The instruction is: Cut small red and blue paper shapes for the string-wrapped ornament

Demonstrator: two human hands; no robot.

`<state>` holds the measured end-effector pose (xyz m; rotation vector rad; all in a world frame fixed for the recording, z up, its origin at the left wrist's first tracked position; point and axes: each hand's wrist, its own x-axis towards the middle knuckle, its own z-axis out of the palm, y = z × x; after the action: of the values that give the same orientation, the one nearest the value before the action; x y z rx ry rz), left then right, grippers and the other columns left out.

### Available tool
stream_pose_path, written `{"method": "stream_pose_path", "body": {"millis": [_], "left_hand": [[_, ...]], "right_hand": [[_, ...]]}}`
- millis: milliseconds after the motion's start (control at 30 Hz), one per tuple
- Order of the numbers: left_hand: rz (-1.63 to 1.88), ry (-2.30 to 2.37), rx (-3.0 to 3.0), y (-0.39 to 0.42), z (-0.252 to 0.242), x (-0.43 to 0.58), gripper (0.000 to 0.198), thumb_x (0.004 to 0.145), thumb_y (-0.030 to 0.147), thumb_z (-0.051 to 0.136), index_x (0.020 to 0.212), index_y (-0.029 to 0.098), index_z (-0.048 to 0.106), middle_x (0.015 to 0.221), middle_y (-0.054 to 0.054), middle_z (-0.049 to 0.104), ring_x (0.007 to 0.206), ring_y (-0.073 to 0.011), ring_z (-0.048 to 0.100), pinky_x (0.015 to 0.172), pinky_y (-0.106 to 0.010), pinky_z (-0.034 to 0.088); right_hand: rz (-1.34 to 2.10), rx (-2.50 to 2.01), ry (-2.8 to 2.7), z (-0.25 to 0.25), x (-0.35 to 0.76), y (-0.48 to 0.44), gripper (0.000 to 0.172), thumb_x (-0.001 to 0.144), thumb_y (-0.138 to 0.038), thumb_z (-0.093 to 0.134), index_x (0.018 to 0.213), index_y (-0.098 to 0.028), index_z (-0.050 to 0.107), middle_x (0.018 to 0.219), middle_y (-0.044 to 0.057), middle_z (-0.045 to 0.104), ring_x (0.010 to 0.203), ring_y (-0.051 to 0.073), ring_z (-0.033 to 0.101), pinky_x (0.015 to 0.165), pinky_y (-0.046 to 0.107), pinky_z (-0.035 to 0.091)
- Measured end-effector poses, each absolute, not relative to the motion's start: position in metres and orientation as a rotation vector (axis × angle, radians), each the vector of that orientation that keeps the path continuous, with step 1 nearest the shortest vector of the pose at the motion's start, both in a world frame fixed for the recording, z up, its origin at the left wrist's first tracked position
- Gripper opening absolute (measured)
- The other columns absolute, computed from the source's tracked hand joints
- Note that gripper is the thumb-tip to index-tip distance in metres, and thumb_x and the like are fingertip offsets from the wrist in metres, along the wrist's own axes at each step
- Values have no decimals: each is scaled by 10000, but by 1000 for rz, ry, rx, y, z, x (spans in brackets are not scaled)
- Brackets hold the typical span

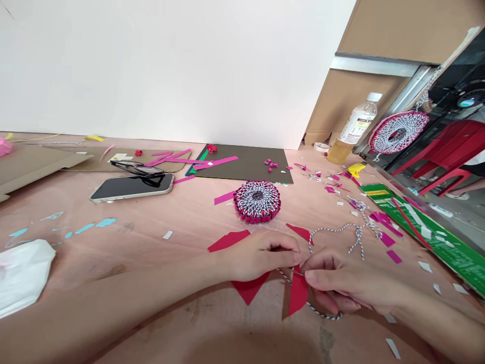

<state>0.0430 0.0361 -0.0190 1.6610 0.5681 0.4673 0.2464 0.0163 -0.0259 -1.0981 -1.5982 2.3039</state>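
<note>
My left hand (265, 253) is closed in a pinch at the top of a red paper piece (298, 296), which hangs down between my hands. Close beside it, my right hand (337, 278) is also closed, its thumb and forefinger at a thin, needle-like thing (297, 272) too small to name for certain. A black-and-white twisted cord (326, 230) loops behind and below my right hand. Other red paper pieces (248, 290) lie partly hidden under my left hand. Just beyond my hands rests a round woven disc (257, 201) of black-and-white cord with a magenta edge.
A phone (132, 188) and glasses (138, 168) lie left. Behind the disc is a dark sheet (246, 164). At right stand a bottle (354, 129) and a green board (428, 232) amid paper scraps. Another disc (399, 132) hangs past the table edge.
</note>
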Motion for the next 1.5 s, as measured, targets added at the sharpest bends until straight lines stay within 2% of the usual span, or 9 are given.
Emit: {"method": "stream_pose_path", "body": {"millis": [167, 333, 533, 700, 933, 1100, 1233, 1333, 1500], "left_hand": [[524, 586, 1593, 33, -20, 44, 255, 877, 246, 473, 638, 158, 495, 678, 20, 474, 645, -102, 428, 599, -198, 336], [639, 738, 1380, 31, -25, 45, 258, 877, 335, 473, 684, 164, 485, 572, 47, 414, 522, -88, 388, 501, -204, 293], [859, 826, 1342, 30, -28, 45, 277, 845, 347, 520, 646, 157, 485, 543, 43, 459, 503, -85, 393, 486, -210, 292], [934, 913, 1285, 33, -29, 45, 310, 845, 343, 509, 601, 175, 418, 485, 59, 427, 449, -78, 394, 452, -205, 269], [941, 990, 1332, 35, -33, 46, 291, 885, 351, 442, 649, 185, 396, 466, 75, 403, 422, -74, 369, 442, -207, 243], [868, 1026, 1492, 31, -31, 46, 267, 883, 352, 448, 681, 178, 430, 556, 57, 440, 513, -89, 406, 494, -212, 291], [742, 989, 1569, 26, -28, 45, 261, 894, 372, 416, 726, 178, 461, 615, 36, 489, 567, -108, 444, 516, -222, 316], [726, 959, 1594, 25, -26, 44, 265, 903, 372, 398, 738, 176, 467, 642, 31, 484, 588, -111, 448, 533, -226, 332], [689, 884, 1506, 28, -25, 45, 214, 881, 348, 451, 771, 170, 495, 639, 30, 498, 582, -108, 462, 531, -219, 343]], "right_hand": [[2306, -1082, -1565, -28, 246, 16, 433, 798, -510, 562, 570, -147, 499, 449, -40, 494, 295, 16, 266, 285, 161, 142], [2257, -1142, -1419, -27, 244, 14, 487, 804, -578, 506, 567, -153, 486, 432, -58, 460, 277, 8, 221, 268, 153, 118], [2236, -1151, -1349, -24, 241, 13, 486, 818, -587, 468, 588, -160, 501, 414, -67, 449, 262, 14, 197, 251, 147, 107], [2161, -1141, -1282, -25, 238, 13, 417, 804, -556, 514, 763, -146, 583, 496, -41, 532, 281, 12, 236, 273, 144, 141], [2134, -1105, -1276, -27, 239, 11, 426, 812, -542, 522, 822, -125, 610, 492, -34, 530, 290, 12, 253, 300, 153, 151], [2159, -1101, -1250, -27, 238, 11, 383, 820, -498, 540, 709, -133, 585, 468, -37, 529, 276, 9, 242, 287, 147, 150], [2153, -1119, -1296, -29, 236, 11, 445, 829, -480, 539, 543, -139, 517, 368, -70, 418, 258, 9, 224, 282, 150, 144], [2133, -1138, -1331, -30, 238, 11, 458, 831, -484, 537, 533, -137, 522, 364, -69, 413, 261, 12, 233, 282, 152, 145], [2130, -1175, -1371, -29, 239, 10, 410, 811, -481, 569, 600, -129, 561, 447, -37, 516, 280, 13, 291, 284, 146, 156]]}}
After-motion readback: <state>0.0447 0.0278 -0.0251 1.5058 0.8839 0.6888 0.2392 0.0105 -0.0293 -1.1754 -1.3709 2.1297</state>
